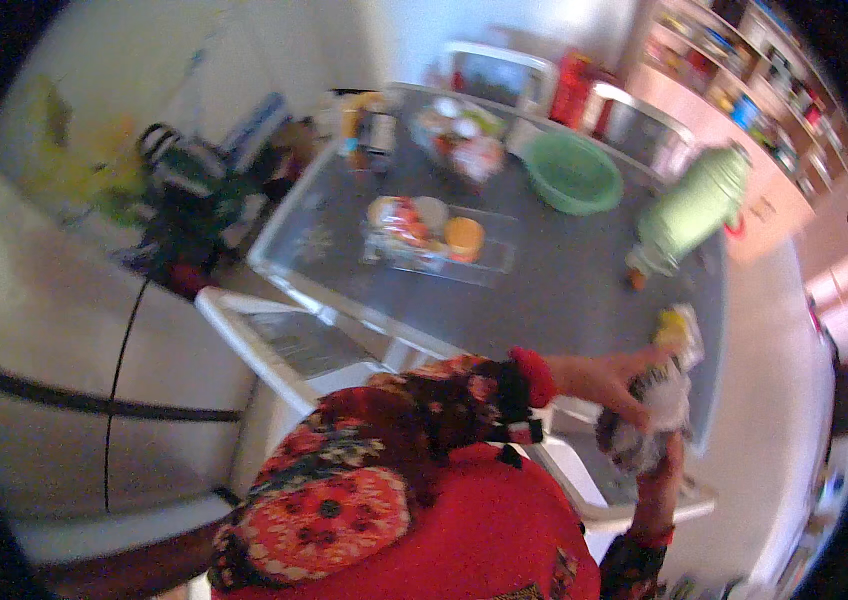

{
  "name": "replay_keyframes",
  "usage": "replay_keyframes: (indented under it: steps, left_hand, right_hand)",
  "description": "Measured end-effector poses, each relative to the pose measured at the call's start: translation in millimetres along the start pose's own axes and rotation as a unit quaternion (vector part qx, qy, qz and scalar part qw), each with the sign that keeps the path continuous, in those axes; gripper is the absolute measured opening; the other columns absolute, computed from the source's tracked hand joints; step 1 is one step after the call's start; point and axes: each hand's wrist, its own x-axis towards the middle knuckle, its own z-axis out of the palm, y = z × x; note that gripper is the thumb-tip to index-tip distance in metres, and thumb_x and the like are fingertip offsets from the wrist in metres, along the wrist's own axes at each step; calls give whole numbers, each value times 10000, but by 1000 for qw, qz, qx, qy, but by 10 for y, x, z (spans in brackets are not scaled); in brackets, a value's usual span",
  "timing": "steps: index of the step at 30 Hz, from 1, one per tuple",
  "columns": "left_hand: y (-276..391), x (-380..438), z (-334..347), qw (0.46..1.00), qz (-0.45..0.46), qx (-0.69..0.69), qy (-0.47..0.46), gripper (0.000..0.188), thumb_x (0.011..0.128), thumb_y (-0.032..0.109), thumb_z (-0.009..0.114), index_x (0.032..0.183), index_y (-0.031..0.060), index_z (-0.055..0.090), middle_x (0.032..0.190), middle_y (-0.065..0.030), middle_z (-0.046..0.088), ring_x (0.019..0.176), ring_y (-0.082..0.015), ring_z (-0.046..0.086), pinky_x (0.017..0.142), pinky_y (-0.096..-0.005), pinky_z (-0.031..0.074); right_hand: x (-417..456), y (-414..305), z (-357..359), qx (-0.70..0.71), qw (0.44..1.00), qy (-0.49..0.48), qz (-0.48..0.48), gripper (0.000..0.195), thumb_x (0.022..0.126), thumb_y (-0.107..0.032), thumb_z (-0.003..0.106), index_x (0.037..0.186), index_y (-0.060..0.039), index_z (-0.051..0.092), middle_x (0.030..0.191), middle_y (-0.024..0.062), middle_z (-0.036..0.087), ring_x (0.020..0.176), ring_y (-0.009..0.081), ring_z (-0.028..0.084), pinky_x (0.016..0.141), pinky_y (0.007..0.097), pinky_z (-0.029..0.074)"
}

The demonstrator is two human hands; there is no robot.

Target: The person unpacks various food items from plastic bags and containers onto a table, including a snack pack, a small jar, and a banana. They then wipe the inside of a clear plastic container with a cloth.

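My left hand (615, 382) reaches across from the red patterned sleeve and grips the upper side of a crumpled whitish plastic bag (670, 401). Under the lower end of the same bag is my right hand (665, 461), its fingers partly hidden by it. The bag's contents are blurred and I cannot tell them. A yellow-and-white packet (680, 334) shows just beyond the left fingertips; whether it is joined to the bag is unclear. Both hands are over the near right part of a dark-topped table (551, 300).
On the table are a clear plastic tray (495, 262) of packets and jars, a green basin (572, 172), a light green flask (694, 210) and a cluster of small goods (465, 139). White-framed chairs (240, 322) surround it. Stocked shelves (750, 90) line the right wall.
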Motion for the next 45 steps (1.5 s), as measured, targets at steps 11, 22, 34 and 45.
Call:
replay_keyframes:
  steps: [11, 22, 34, 45]
  left_hand:
    - [-326, -190, -15, 978, 37, 140, 152, 706, 610, 276, 830, 1177, 14, 502, 1134, -92, 462, 1110, -242, 452, 995, -361, 365]
    - [-408, -168, -6, 933, -71, -77, 344, 431, 875, 203, 647, 1238, 32, 489, 1122, -73, 595, 1012, -158, 581, 866, -313, 496]
    - [-254, -246, -172, 873, -97, -336, 339, 452, 936, 439, 496, 1170, 55, 547, 1109, -62, 618, 1012, -191, 592, 834, -338, 512]
    - [-269, -276, -69, 927, -53, -163, 333, 493, 945, 423, 500, 1297, 82, 448, 1208, -76, 558, 1106, -226, 539, 992, -360, 415]
  right_hand:
    - [368, 30, -26, -57, 987, -58, 138, 609, 943, -528, 428, 1347, -73, 405, 1175, 102, 571, 1035, 202, 587, 874, 355, 488]
    - [355, -230, 503, -379, 881, 8, -284, 419, 964, -320, 478, 1262, -28, 522, 1267, 145, 544, 1143, 261, 545, 977, 365, 417]
    - [210, -227, 483, -651, 613, -190, -405, 459, 631, -72, 692, 1086, -108, 638, 1228, 91, 587, 1205, 334, 504, 1028, 499, 379]
    - [465, -125, 690, 204, 969, -122, 69, 563, 966, -473, 411, 1355, -66, 388, 1312, 113, 504, 1152, 265, 543, 966, 448, 463]
